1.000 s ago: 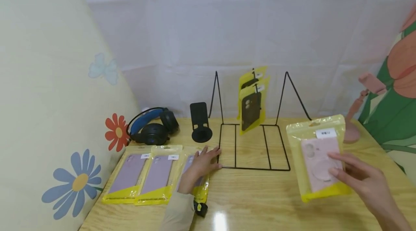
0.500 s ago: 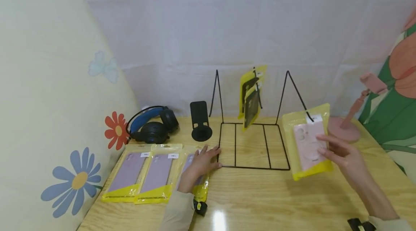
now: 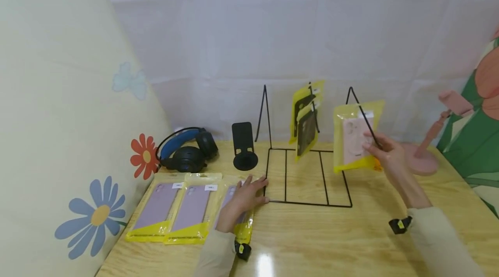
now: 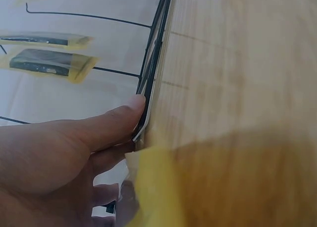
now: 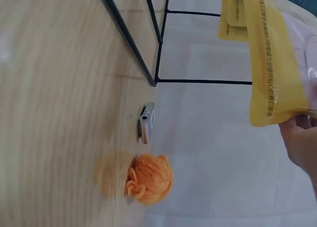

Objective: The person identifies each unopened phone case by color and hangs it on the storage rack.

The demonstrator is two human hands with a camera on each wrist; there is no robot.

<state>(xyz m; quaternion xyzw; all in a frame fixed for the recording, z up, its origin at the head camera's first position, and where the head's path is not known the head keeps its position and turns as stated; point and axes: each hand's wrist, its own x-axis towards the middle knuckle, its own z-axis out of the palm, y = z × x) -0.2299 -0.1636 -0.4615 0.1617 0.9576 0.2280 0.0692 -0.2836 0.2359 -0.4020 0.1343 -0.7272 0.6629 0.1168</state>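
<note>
My right hand (image 3: 390, 156) pinches the right side of a yellow-edged clear pouch with a pink phone case (image 3: 352, 138) inside. The right hook (image 3: 366, 119) of the black wire rack (image 3: 308, 203) passes in front of this pouch, near its white label. My left hand (image 3: 243, 197) rests at the rack's front left corner, thumb (image 4: 126, 115) against the base wire and fingers spread. Under that hand lies a pouch with a purple phone case (image 3: 243, 227), partly hidden. Two pouches with dark phone cases (image 3: 307, 132) hang on the middle hook.
Left of the hand are two more purple-case pouches (image 3: 189, 207). Behind them stand headphones (image 3: 189, 151) and a black phone stand (image 3: 243, 147). A pink stand (image 3: 422, 158) is at the right. An orange yarn ball (image 5: 151, 178) sits near a small silvery object (image 5: 146, 122).
My right hand has moved the pink-case pouch back and left, up along the right hook. The hanging dark-case pouches have swung. My left hand has stayed at the rack's corner.
</note>
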